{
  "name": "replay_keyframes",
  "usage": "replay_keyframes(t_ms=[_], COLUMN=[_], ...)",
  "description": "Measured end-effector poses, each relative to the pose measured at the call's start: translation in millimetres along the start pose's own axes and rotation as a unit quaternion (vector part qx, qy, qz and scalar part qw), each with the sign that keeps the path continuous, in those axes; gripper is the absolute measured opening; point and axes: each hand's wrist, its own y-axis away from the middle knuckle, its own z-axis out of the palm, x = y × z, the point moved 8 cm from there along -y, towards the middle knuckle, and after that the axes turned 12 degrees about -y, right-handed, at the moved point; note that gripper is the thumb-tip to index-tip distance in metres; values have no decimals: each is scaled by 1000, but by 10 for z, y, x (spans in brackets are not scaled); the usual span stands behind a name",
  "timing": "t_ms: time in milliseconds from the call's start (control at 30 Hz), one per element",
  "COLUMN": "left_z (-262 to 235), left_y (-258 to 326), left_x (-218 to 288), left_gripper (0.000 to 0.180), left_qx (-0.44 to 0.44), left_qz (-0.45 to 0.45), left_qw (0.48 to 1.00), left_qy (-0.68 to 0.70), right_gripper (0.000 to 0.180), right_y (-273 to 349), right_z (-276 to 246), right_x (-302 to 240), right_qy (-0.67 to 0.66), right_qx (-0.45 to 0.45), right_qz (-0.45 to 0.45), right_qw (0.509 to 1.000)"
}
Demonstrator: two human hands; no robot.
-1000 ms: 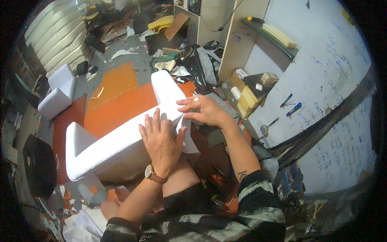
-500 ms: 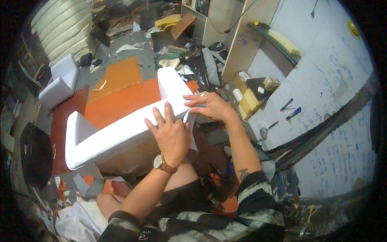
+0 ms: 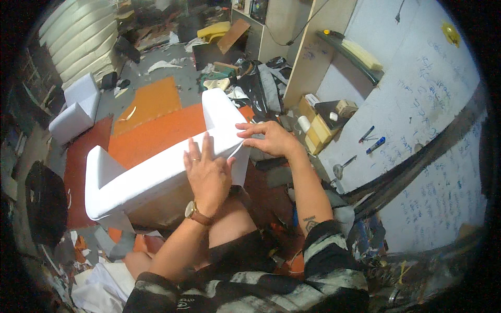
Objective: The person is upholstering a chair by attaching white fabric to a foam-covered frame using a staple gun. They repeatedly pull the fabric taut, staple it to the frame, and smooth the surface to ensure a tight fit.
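Observation:
A white-covered, U-shaped upholstered piece [image 3: 151, 169], like a small sofa frame, stands in front of me with its bare brownish side [image 3: 162, 206] toward me. My left hand [image 3: 206, 172] lies spread on its long top edge, fingers pointing away. At the right corner my right hand [image 3: 267, 138] grips the white fabric [image 3: 240, 161], fingers over the top and thumb lower at the side. A loose flap of that fabric hangs below the corner, with a fold running toward the thumb. The right fingertips' exact hold is hard to make out.
Orange mats [image 3: 151, 133] lie beneath and beyond the piece. A smaller white seat-shaped piece [image 3: 75, 112] stands at the left. Scraps litter the floor. At the right are a white board [image 3: 402, 151] with pens and a shelf unit [image 3: 300, 57]; white cloth [image 3: 107, 281] is heaped at lower left.
My left hand has slid a little left along the edge, away from the corner. My right hand stays at the corner, slightly lower, and the fabric flap below it sits differently.

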Motion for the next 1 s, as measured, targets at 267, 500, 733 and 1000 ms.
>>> replay_keyframes(t_ms=[267,500,733,1000], left_z=[-43,8,-75,-88], left_y=[-63,-50,-122,-99], left_x=[-50,-128,43,-88], left_gripper=[29,27,27,25], left_qx=[-41,-21,-14,-10], left_qz=[13,12,30,10], left_qw=[998,999,999,999], left_qy=[-36,-39,-11,-40], right_gripper=[28,33,43,47], right_y=[110,451,3201,4348], right_z=[15,141,2089,3317], right_x=[-23,-77,3059,3177], right_qy=[-88,84,62,185], right_qx=[42,234,122,38], right_qz=[25,-98,370,435], right_qw=[995,964,919,881])
